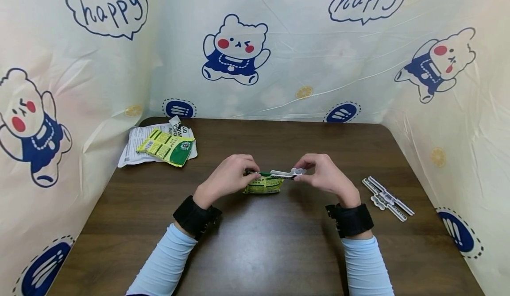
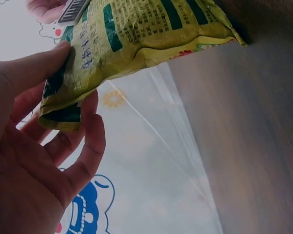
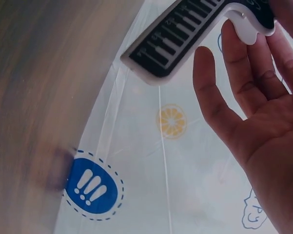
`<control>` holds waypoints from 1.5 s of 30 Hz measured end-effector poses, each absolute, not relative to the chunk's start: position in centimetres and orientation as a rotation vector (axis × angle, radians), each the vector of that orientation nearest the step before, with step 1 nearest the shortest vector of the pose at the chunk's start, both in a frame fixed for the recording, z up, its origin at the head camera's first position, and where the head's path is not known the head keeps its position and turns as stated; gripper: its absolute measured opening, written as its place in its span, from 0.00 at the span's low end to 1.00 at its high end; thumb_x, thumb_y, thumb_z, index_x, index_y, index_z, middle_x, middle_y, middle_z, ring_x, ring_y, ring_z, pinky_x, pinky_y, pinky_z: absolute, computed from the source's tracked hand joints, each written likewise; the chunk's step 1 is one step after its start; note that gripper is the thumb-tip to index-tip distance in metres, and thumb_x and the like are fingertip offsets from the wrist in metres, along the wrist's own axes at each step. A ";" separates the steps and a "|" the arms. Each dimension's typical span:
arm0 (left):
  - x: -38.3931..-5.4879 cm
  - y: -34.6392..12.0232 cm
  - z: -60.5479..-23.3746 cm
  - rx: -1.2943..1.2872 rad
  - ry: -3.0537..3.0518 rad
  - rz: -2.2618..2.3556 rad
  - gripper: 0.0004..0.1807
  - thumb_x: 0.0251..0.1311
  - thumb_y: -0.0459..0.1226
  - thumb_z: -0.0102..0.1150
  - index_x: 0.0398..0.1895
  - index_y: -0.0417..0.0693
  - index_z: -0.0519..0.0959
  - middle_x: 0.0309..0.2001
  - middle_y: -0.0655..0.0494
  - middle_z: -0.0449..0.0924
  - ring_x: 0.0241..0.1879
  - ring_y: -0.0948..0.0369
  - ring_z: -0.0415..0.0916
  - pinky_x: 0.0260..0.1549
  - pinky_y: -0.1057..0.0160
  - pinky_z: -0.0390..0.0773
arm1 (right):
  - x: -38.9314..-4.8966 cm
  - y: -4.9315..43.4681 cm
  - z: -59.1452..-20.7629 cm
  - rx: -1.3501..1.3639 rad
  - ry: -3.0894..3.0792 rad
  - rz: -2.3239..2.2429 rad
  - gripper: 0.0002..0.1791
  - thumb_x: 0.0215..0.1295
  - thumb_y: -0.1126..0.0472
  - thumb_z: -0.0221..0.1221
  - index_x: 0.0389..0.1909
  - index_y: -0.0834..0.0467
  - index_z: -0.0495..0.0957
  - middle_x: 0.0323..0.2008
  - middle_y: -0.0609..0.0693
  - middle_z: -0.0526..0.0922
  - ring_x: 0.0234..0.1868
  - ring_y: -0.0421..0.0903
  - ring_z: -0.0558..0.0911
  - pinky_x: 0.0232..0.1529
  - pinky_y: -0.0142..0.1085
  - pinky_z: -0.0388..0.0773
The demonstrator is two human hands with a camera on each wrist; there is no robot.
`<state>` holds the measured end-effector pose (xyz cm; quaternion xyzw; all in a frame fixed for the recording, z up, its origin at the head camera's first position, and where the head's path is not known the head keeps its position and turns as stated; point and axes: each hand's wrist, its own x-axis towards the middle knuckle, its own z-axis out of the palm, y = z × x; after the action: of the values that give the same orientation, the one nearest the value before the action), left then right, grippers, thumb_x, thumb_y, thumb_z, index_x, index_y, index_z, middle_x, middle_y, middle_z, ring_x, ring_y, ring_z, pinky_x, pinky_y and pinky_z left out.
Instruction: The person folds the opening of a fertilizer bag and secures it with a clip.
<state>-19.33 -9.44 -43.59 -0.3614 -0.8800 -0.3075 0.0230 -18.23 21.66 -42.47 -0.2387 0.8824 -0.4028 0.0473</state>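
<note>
A small yellow-green packet (image 1: 263, 186) stands at the middle of the table, its dark green top edge upward. My left hand (image 1: 231, 176) pinches one top corner of it between thumb and fingers. Piano-key stripes mark the black-and-white bag clip (image 3: 170, 41), which has a white cloud-like end. My right hand (image 1: 326, 176) pinches that end, and the clip lies along the packet's top edge, pointing toward my left hand. In the left wrist view, printed text covers the packet (image 2: 136, 34) and the clip's striped tip (image 2: 74, 10) overlaps its top.
At the back left of the table (image 1: 255, 251), a yellow-green packet (image 1: 169, 148) lies on a white packet (image 1: 133, 148) with a clip on it. Similar black-and-white clips (image 1: 388, 197) lie to the right of my right hand. A printed curtain (image 1: 295, 57) encloses the table's back and sides.
</note>
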 end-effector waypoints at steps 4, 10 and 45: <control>-19.4 -9.5 -43.6 -1.149 -2.707 -0.923 0.03 0.66 0.37 0.70 0.39 0.50 0.91 0.36 0.59 0.86 0.35 0.63 0.80 0.36 0.56 0.82 | -18.2 21.6 -42.5 -0.735 2.698 -1.253 0.09 0.58 0.67 0.75 0.39 0.58 0.88 0.38 0.55 0.89 0.40 0.55 0.83 0.45 0.57 0.83; -19.3 -9.3 -43.7 -1.151 -2.678 -0.913 0.03 0.66 0.37 0.70 0.38 0.50 0.91 0.35 0.59 0.86 0.35 0.62 0.81 0.36 0.56 0.83 | -18.1 21.5 -42.5 -0.769 2.705 -1.278 0.09 0.58 0.69 0.75 0.39 0.58 0.89 0.37 0.55 0.89 0.40 0.58 0.83 0.43 0.55 0.81; -19.6 -10.4 -43.0 -1.118 -2.745 -0.971 0.03 0.62 0.37 0.74 0.38 0.51 0.91 0.37 0.59 0.86 0.34 0.63 0.80 0.35 0.58 0.83 | -18.0 19.9 -42.7 -0.816 2.699 -1.273 0.10 0.60 0.65 0.75 0.42 0.56 0.88 0.40 0.53 0.89 0.42 0.50 0.84 0.48 0.53 0.84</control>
<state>-19.57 -10.44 -42.96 -0.3585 -0.8800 -0.3113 0.0114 -18.03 19.89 -42.68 -0.2637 0.8722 -0.4114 0.0237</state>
